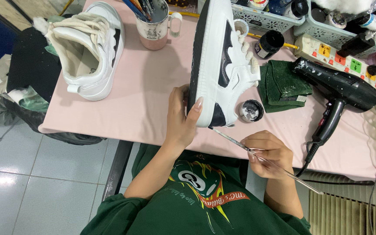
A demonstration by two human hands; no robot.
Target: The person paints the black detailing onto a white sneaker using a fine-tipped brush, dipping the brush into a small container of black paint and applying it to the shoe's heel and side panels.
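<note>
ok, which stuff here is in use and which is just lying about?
In use:
left hand gripping the sneaker
right hand holding the brush, tip at the sneaker's heel
open paint jar

Lying about:
other sneaker
mug
green cloths
hairdryer
power strip
baskets

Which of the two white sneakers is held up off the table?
The sneaker with black panels, gripped at its heel by the left hand. The other sneaker rests on the pink table.

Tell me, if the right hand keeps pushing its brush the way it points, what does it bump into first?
Probably the sneaker. The right hand aims its thin brush up-left, and the tip sits right by the shoe's black heel patch, which the left hand holds up. Depth is hard to judge.
</note>
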